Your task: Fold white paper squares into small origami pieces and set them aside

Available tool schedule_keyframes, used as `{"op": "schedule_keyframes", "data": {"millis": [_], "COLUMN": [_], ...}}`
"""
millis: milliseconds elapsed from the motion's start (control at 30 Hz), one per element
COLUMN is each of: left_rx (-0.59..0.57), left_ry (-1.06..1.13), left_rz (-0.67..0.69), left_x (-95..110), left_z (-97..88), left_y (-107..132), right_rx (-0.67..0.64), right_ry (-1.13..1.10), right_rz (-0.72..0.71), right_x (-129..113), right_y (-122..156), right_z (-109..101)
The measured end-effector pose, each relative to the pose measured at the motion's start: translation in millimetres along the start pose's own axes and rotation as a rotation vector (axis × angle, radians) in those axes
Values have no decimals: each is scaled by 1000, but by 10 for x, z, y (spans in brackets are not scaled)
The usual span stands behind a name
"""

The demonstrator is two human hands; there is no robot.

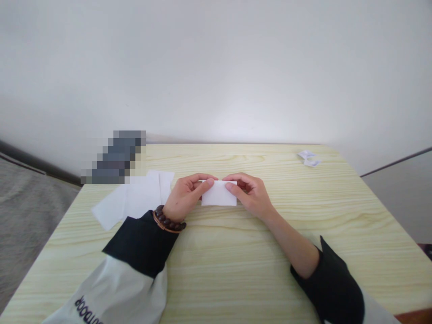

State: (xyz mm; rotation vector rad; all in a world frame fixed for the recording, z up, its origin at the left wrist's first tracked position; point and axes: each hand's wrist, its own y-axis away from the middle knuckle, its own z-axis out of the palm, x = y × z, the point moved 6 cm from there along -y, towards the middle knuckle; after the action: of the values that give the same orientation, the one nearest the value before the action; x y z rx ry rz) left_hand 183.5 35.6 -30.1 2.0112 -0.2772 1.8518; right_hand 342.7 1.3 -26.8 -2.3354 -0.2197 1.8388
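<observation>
A small white rectangle of paper is held up between both hands over the middle of the table. My left hand pinches its upper left corner, thumb on the near face and fingers behind. At the upper right corner, my right hand grips it the same way, with the fingertips behind hidden by the paper. The paper's lower edge hangs free and looks straight. Whether it is folded in layers I cannot tell.
Several white paper sheets overlap at the left of the wooden table. A blurred dark object lies at the back left corner. Small folded paper pieces sit at the back right. A white wall borders the far edge.
</observation>
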Motion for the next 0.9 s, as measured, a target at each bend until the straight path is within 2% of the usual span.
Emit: {"op": "schedule_keyframes", "data": {"millis": [900], "left_rx": [-6], "left_ry": [-11], "left_rz": [12], "left_x": [13], "left_z": [1], "left_y": [20], "right_rx": [9], "right_ry": [32], "right_rz": [-1], "right_x": [-18], "right_y": [0], "right_z": [-6]}}
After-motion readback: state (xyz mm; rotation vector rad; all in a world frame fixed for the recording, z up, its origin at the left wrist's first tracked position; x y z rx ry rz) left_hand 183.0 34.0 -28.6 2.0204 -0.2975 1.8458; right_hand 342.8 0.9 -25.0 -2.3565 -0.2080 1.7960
